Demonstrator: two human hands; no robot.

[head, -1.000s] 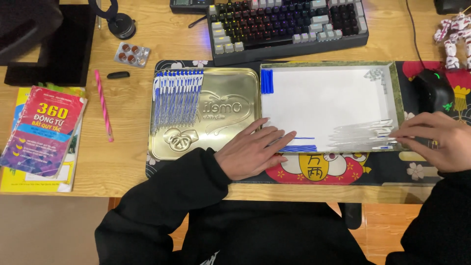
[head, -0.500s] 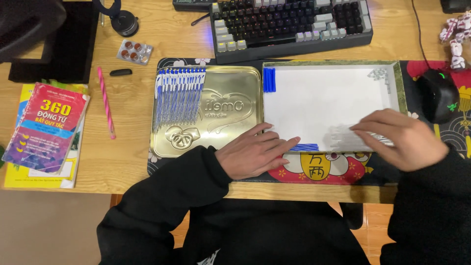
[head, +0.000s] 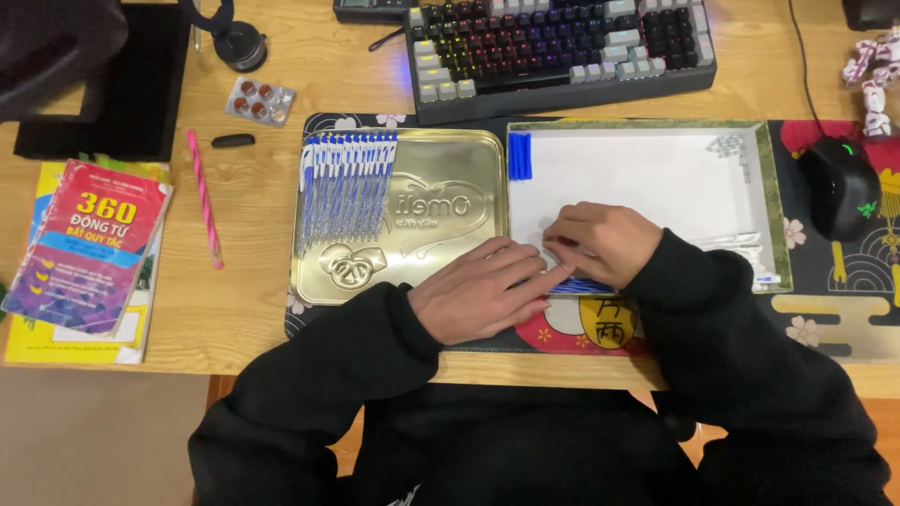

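Change since half a second earlier: right hand [head: 600, 244] shifted from the right part of the white-lined tin tray [head: 776, 206] to its lower left corner, now knuckle to fingertip with the left hand [head: 483, 298]. Loose pens formerly spread along the tray's near edge mostly swept under the right hand; a few clear pens [head: 750, 248] left behind near the right wall. Judged meaning: gathering of the loose pens into one bundle close to complete, transfer not yet made.

Right grip: fingers curled down over a bundle of blue-and-clear pens [head: 581, 285], only their ends showing below the hand; closed on the bundle or merely pressing it flat, cannot tell. Left grip: fingers extended and together, flat across the seam between the gold embossed tin lid [head: 441, 211] and the tray, fingertips against the bundle; nothing clamped.

Position of the bundle: inside the tray at its near left edge, directly beneath the right hand. Row of blue-capped pens [head: 345, 187] laid side by side on the lid's left part, well apart from both hands. Small stack of blue caps [head: 519, 156] in the tray's far left corner. Worktop [head: 244, 309]: wood, beneath the desk mat.
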